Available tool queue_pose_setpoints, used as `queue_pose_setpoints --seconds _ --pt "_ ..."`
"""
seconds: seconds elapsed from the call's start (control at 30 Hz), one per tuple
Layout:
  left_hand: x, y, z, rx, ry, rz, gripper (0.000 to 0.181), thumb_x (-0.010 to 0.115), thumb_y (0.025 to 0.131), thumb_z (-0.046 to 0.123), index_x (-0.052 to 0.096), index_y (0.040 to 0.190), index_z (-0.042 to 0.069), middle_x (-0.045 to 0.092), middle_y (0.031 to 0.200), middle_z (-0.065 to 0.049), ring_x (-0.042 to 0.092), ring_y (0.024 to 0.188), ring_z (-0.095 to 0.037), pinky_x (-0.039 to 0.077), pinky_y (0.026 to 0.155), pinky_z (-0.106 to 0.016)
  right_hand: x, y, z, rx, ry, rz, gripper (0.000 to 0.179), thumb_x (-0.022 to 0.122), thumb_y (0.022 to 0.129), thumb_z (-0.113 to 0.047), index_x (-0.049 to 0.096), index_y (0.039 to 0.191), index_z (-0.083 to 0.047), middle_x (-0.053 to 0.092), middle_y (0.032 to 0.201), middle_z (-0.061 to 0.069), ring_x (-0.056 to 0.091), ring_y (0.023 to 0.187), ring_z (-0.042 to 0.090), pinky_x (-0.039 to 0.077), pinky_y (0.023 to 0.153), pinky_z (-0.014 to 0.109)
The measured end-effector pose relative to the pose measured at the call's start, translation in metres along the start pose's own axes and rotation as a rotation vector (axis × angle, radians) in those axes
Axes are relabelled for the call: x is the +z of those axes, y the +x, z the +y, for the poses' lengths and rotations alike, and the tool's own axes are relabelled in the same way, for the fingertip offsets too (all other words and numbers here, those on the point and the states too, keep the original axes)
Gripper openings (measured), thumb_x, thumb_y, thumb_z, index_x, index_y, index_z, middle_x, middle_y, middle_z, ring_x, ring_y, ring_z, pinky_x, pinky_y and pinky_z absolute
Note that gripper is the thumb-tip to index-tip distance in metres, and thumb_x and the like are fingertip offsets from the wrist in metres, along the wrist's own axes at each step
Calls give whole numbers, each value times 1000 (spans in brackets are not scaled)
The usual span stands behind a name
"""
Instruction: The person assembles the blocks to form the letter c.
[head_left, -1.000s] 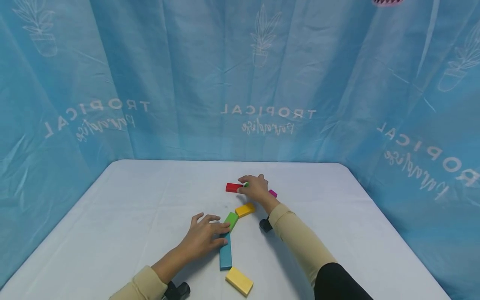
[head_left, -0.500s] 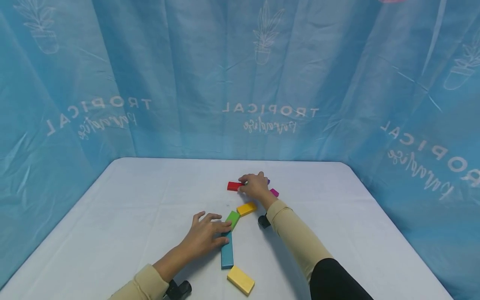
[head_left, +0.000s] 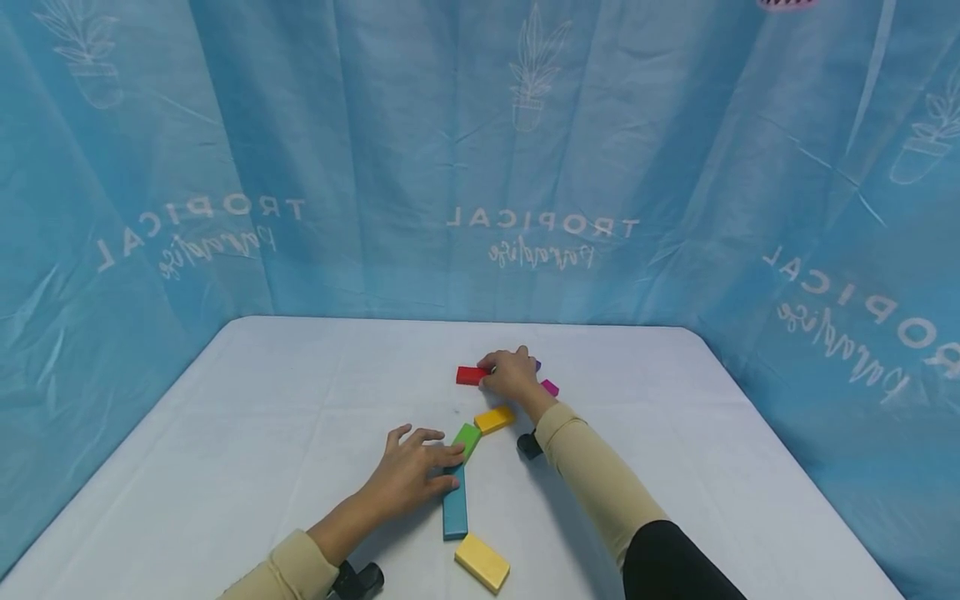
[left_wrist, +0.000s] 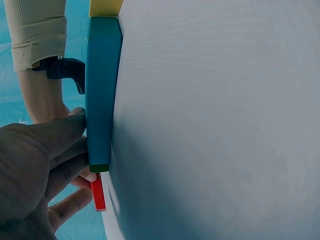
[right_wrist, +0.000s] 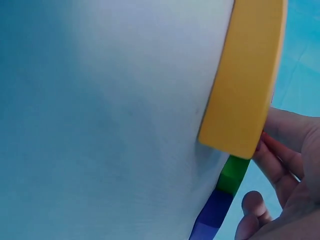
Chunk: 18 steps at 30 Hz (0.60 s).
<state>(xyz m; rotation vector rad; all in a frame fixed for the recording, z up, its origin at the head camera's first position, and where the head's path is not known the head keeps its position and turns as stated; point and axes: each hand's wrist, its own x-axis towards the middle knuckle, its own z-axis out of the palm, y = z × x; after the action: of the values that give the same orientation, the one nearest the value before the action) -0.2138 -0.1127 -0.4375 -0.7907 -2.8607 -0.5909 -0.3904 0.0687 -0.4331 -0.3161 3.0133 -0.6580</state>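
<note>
Right hand [head_left: 512,375]: at the far end of the layout, thumb and fingers about the right end of the red block [head_left: 470,376]. Can't tell if it's really pinching anything, the hand hides it.
Left hand [head_left: 411,473]: relaxed, fingers spread, not gripping; just touching around where the near green block [head_left: 471,435] meets the blue block [head_left: 454,507].
Red block: looks like fine adjusting here, so tiny fingertip nudges imo. A hard shove could knock the far green block [right_wrist: 233,175] and dark blue block [right_wrist: 214,212], which sit end to end by that hand.
Blue block: go light with the left, I'd say, or the join with the green might skew.
Orange block [head_left: 494,420]: corner against the near green one, close to the right wrist and its black camera [head_left: 529,447]. I'd lift that arm up before pulling back, easy thing to bump.
Pale yellow block [head_left: 482,563]: nearest the person, at the blue block's end, neither hand on it.
Magenta block [head_left: 551,387]: poking out beside the right wrist, partly hidden.
Surface [head_left: 300,383]: white, faint creases, rounded far corners, soft arm shadows.
Curtain [head_left: 390,125]: blue, behind and along both sides, white potted plants and mirrored "TROPICAL Paradise" lettering.
</note>
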Motion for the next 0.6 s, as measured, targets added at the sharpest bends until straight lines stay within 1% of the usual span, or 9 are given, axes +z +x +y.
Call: queue_pose_setpoints --seconds 0.17,0.27,0.43,0.6 --pt "0 1 1 -7 5 -4 39 77 82 29 71 117 14 64 124 5 48 121 -26 18 103 -65 -3 -4 -1 -13 29 12 32 73 86 -25 70 117 -24 61 108 0 40 102 26 39 78 37" --pt "-1 0 2 -9 3 -9 39 77 81 28 71 116 14 64 123 5 48 121 -27 18 102 -65 -7 -9 -1 -24 63 44 32 73 86 -25 70 117 -24 61 110 0 40 102 25 39 77 36" --pt "-2 0 4 -11 10 -12 38 78 81 27 71 116 13 64 124 4 48 121 -27 18 102 -65 -19 -22 -2 -45 117 98 31 74 85 -24 72 116 -24 62 115 -1 40 103 24 40 76 35" --pt "-2 0 4 -6 12 -4 37 77 81 27 71 116 14 64 124 4 48 122 -27 19 102 -65 -30 -40 3 -56 169 125 30 75 85 -23 73 114 -22 63 112 -2 40 98 23 39 72 34"
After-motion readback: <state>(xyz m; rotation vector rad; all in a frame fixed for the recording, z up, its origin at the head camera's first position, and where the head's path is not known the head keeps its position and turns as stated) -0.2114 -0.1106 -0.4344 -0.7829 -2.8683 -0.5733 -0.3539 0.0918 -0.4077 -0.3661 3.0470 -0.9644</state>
